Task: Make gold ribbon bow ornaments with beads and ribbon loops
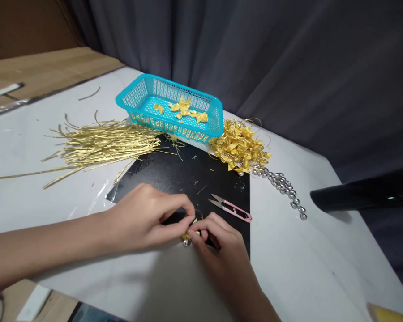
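Both hands meet over the front edge of a black mat [188, 170]. My left hand [147, 219] is closed, thumb and forefinger pinching what looks like a thin gold cord. My right hand [221, 237] is closed too, its fingertips gripping a small gold ribbon bow [197, 233], mostly hidden by the fingers. A silver jingle bell [186, 242] shows just below the fingertips. Pink-handled thread snips [231, 208] lie on the mat beyond my right hand, blades apart and pointing left.
A blue plastic basket [174, 127] with a few gold bows stands at the back. Gold cords [110, 143] lie left of it. A heap of gold bows [242, 145] and a trail of silver bells [284, 185] lie right. A black cylindrical object [359, 192] juts in from the right.
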The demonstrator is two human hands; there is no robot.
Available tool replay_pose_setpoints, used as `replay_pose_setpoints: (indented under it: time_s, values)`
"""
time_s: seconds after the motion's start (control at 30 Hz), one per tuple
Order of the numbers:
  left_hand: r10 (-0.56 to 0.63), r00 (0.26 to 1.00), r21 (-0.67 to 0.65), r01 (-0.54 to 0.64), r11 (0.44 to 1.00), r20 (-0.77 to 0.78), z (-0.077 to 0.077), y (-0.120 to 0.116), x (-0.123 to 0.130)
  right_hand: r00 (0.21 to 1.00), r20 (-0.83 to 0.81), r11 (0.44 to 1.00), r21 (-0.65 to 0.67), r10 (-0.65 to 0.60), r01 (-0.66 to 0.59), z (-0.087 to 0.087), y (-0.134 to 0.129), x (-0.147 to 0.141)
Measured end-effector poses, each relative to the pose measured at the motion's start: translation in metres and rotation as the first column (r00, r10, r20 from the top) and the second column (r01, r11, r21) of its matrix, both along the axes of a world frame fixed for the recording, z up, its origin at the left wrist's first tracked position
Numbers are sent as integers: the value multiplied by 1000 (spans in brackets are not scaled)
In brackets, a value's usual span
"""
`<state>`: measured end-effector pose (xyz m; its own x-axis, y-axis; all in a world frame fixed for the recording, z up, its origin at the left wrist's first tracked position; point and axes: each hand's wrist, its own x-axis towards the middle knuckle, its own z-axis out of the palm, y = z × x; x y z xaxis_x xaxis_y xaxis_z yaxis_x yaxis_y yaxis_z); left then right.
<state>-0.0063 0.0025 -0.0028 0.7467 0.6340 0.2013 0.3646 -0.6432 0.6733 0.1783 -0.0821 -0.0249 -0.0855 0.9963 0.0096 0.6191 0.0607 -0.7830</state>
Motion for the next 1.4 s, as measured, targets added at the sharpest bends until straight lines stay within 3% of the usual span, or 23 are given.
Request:
replay_pose_setpoints:
  time_s: [0.1, 0.23, 0.43, 0.67, 0.83, 1.0, 1.17, 1.27, 1.4]
  values:
    - [-72, 994, -37, 69, 997, -85, 2, -1, 2, 1000, 3, 1000, 11, 5, -5, 1, 1, 0]
    - [-210, 956, 41, 222, 974, -203, 1, 1, 3, 1000, 11, 1000, 24, 7, -7, 1, 0, 0]
    - [-225, 918, 109, 273, 956, -325, -2, 5, 2, 999, 32, 1000, -1, -6, 6, 3, 0, 0]
    - [-254, 907, 119, 308, 944, -336, -3, 5, 2, 999, 34, 1000, -18, 1, 0, 3, -2, 0]
    - [-305, 913, 227, 369, 901, -272, -4, 6, 2, 999, 38, 1000, -25, 16, -15, 2, -3, -2]
    - [-336, 907, 255, 397, 882, -253, -4, 10, 3, 990, 79, 993, -2, 116, -116, 11, 2, 15]
    - [-310, 916, 228, 368, 901, -254, -6, 11, 3, 948, 293, 985, 153, -125, 83, 9, 10, 56]
    - [-282, 933, 201, 327, 923, -224, -6, 11, 3, 929, 338, 987, 107, -150, 120, 4, 12, 72]
    - [-287, 938, 141, 316, 938, -194, -7, 11, 3, 953, 274, 991, 0, -127, 132, 8, 11, 73]
